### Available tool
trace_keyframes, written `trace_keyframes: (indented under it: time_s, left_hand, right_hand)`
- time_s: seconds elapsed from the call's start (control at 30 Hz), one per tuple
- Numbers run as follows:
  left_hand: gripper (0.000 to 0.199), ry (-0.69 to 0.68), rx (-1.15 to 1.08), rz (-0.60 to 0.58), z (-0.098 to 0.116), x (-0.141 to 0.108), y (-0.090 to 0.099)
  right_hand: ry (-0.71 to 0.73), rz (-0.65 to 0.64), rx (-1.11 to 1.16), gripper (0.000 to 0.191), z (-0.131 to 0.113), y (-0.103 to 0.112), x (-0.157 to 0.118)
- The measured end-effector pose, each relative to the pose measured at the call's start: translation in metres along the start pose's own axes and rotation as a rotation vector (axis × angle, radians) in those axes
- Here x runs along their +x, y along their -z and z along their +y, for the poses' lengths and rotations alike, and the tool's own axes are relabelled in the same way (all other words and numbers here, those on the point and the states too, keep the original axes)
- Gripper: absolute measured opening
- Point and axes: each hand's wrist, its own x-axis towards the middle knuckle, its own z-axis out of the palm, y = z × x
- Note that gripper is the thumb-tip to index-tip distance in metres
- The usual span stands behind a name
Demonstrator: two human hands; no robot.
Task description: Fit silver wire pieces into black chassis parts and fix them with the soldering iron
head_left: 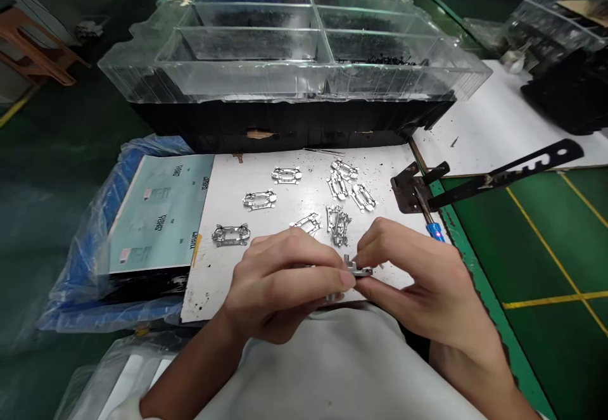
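Note:
A small silvery metal part (360,271) is held between my two hands, low over the white tabletop near my body. My left hand (289,280) wraps round it from the left, covering most of it. At its right end, my right hand (413,274) pinches it between thumb and fingers. Beyond my hands lie several similar metal frames: one (230,235) at the left, one (259,200) and another (287,175) further back, and a loose group (338,185) at the right. A small pile (338,225) sits just past my fingers.
A clear compartment tray (294,73) with dark bits stands at the back on a black box. A black metal lever (503,176) on a bracket and a blue-tipped tool (434,231) are at the right. Light-blue printed sheet (161,211) lies in a plastic-lined bin at the left.

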Motion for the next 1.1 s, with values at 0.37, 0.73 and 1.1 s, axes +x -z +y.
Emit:
trace_keyframes:
  time_s: [0.37, 0.73, 1.1]
  left_hand:
    - [0.019, -0.006, 0.079, -0.145, 0.001, 0.000, 0.006]
    - [0.023, 0.007, 0.037, -0.042, 0.001, -0.012, -0.001]
    - [0.020, 0.316, -0.248, 0.417, 0.013, -0.021, -0.036]
  right_hand:
    - [0.042, -0.162, -0.176, 0.027, -0.004, 0.009, 0.008]
    - [0.086, -0.096, -0.088, 0.027, -0.002, 0.001, 0.001]
    - [-0.177, 0.449, 0.929, 0.013, 0.010, -0.062, -0.014]
